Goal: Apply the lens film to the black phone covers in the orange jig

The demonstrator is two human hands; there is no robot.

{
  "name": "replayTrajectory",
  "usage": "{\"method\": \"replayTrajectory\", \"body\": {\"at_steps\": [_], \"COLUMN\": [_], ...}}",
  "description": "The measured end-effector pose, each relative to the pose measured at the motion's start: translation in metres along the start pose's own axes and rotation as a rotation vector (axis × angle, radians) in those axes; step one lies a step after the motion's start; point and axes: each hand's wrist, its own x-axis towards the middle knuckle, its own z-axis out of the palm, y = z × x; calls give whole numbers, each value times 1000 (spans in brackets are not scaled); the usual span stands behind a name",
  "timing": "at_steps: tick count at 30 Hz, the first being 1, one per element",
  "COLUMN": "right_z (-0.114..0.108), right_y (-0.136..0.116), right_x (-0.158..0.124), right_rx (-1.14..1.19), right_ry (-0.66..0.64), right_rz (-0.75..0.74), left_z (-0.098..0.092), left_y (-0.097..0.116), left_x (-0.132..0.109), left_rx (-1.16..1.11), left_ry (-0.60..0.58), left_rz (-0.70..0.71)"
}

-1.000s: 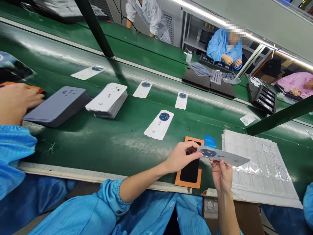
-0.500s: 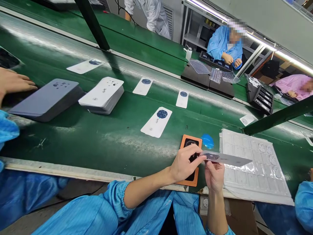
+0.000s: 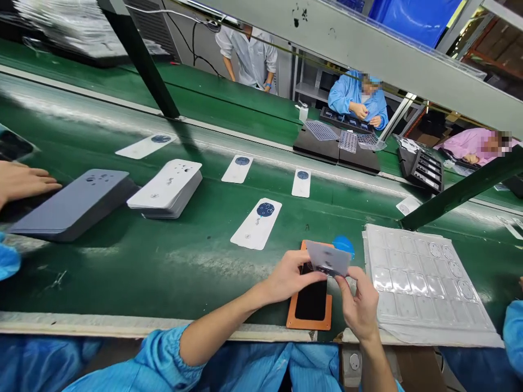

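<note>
Both my hands hold one thin grey phone back cover (image 3: 328,258) above an orange jig (image 3: 309,316) with a black recess at the near edge of the green belt. My left hand (image 3: 291,277) pinches the cover's left edge. My right hand (image 3: 359,302) grips it from below, fingers closed. The cover is tilted up, its underside facing me. A small blue disc (image 3: 344,244) lies just behind the jig.
A clear blister tray (image 3: 425,283) of small round parts lies at the right. White covers with dark camera rings (image 3: 257,223) lie along the belt, and white (image 3: 166,188) and grey (image 3: 73,201) stacks sit at left beside another person's hand (image 3: 22,179). Workers sit across the line.
The cover has swung from lying flat and pointing right to tilted up, end-on toward me. My view has risen; the neighbour's hand at left stays beside the grey stack.
</note>
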Motion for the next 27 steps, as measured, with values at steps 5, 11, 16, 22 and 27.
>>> {"method": "replayTrajectory", "body": {"at_steps": [5, 11, 16, 22, 27], "right_z": [-6, -3, -5, -1, 6], "right_y": [-15, -24, -27, -20, 22], "right_x": [15, 17, 21, 17, 51], "right_rx": [57, 210, 225, 170, 256], "right_ry": [-11, 29, 28, -14, -35], "right_rz": [-209, -193, -213, -47, 316], "left_z": [-9, -7, -6, 0, -12], "left_y": [-7, -22, -25, -21, -34], "left_x": [10, 9, 8, 6, 31], "left_rx": [-211, -304, -348, -314, -99], "left_ry": [-12, -11, -4, 55, 48], "left_rz": [127, 301, 268, 60, -253]}}
